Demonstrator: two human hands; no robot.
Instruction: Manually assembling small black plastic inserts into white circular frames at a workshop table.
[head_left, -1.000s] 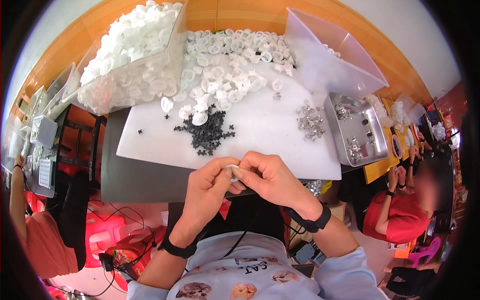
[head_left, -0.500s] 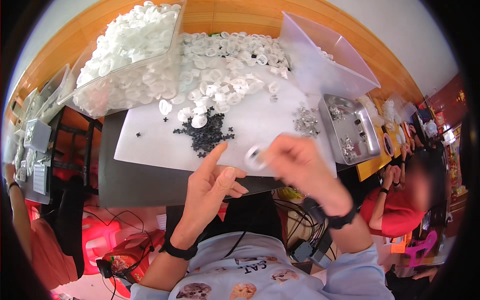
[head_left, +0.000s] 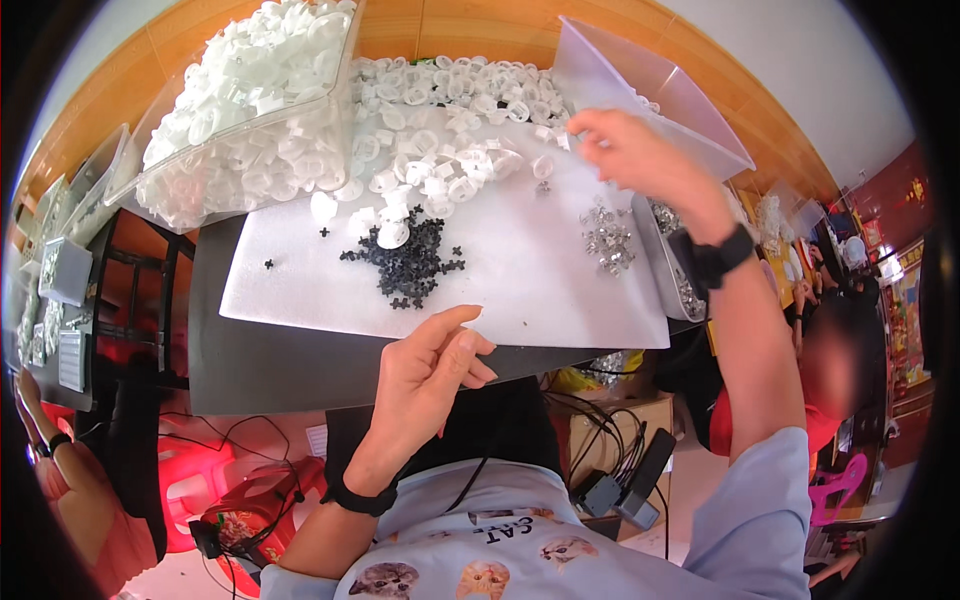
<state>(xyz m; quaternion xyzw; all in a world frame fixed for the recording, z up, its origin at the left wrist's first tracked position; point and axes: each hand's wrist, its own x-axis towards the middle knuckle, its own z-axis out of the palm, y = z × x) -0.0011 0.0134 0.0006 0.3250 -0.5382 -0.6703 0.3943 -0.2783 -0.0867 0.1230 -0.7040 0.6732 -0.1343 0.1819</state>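
My left hand (head_left: pixel 425 375) hovers at the near edge of the white foam sheet (head_left: pixel 300 290), its fingers curled and the thumb against them. Anything inside it is hidden. Over the far right of the sheet, my right hand (head_left: pixel 635 155) reaches beside the pale lavender bin (head_left: pixel 655 90), fingers loosely apart with nothing visible in them. A heap of small black cross-shaped pieces (head_left: pixel 415 265) lies beyond my left hand. Behind it spread many white round plastic parts (head_left: pixel 440 185). Small shiny metal pieces (head_left: pixel 607 240) lie below my right hand.
A clear bin (head_left: pixel 240 150) heaped with white parts stands far left. The metal tray (head_left: pixel 650 255) at the right is partly behind my right forearm. Cables (head_left: pixel 610 430) hang under the table (head_left: pixel 260 365). A person in red (head_left: pixel 825 390) sits at right; another person's arm (head_left: pixel 75 480) shows at left.
My right hand has swung away and to the right, from near my left hand to beside the lavender bin. The white ring it held is out of sight. My left index finger has bent inward.
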